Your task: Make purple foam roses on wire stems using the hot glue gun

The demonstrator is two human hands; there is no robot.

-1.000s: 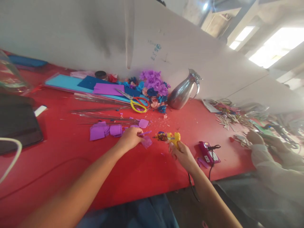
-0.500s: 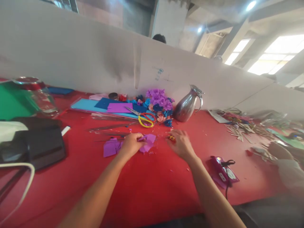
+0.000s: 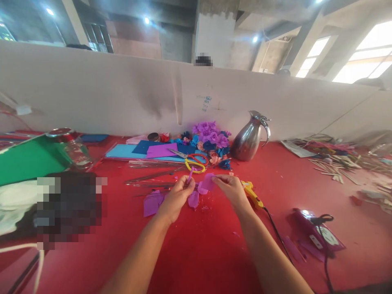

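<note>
"What stands behind the red tabletop (image 3: 196, 261)?"

"A pale partition (image 3: 122, 98), smudged grey in places, with small blue writing (image 3: 207, 101) on it."

"And past that?"

"A pale pillar (image 3: 214, 41), slanting beams (image 3: 306, 43) overhead, and bright windows (image 3: 378, 41) at the right."

"Any lamps?"

"Yes, several small ceiling lights (image 3: 147, 20), bluish white, with hazy glare around them."

The strip (image 3: 190, 174), slim and purple, stands tilted, its lower end pinched in the left hand (image 3: 180, 195). The petal (image 3: 208, 182) — thin, purple, broad and round-edged — is held by its right edge in the fingertips of the right hand (image 3: 232, 190), just beside the strip and apart from it — flat rather than rolled.
</note>
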